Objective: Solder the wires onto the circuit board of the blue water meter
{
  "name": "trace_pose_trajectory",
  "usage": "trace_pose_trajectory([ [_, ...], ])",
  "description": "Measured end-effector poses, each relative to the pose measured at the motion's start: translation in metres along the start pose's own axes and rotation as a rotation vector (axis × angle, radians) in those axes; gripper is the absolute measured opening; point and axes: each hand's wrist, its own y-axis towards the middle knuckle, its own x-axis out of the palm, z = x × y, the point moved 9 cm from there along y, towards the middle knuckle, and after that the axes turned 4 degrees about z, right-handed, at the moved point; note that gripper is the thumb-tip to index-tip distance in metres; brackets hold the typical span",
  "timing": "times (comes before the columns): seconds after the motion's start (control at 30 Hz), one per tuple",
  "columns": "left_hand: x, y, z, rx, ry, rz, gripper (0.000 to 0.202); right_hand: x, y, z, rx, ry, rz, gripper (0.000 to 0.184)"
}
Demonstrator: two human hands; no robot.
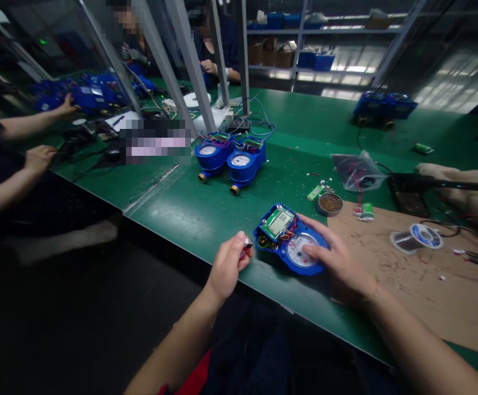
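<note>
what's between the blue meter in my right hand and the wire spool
In the head view, the right hand itself, holding the blue meter, comes first, then a stretch of brown sheet reaching to the wire spool.

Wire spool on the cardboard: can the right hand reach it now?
Probably not yet: the right hand holds the blue meter. Otherwise, nothing visible blocks its way across the cardboard to the wire spool.
</note>
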Motion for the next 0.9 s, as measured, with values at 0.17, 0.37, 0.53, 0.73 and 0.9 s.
trace_pose_trajectory([
  [0.17, 0.000, -0.016, 0.009, 0.035, 0.223, -0.046, 0.045, -0.001, 0.001, 0.004, 0.014, 0.047, -0.020, 0.068],
  [0.37, 0.006, -0.009, 0.042, 0.147, 0.501, -0.044, 0.037, -0.004, 0.000, 0.001, -0.011, -0.001, -0.036, 0.068],
  [0.53, 0.017, -0.003, 0.048, 0.155, 0.604, -0.083, 0.031, -0.007, -0.001, -0.008, -0.097, -0.103, -0.022, 0.068],
  [0.73, 0.017, -0.007, 0.039, 0.100, 0.567, -0.095, 0.037, -0.006, 0.000, -0.006, -0.082, -0.071, -0.054, 0.070],
  [0.9, 0.020, -0.008, 0.044, 0.129, 0.618, -0.092, 0.037, -0.010, 0.000, -0.004, -0.083, -0.054, -0.048, 0.073],
])
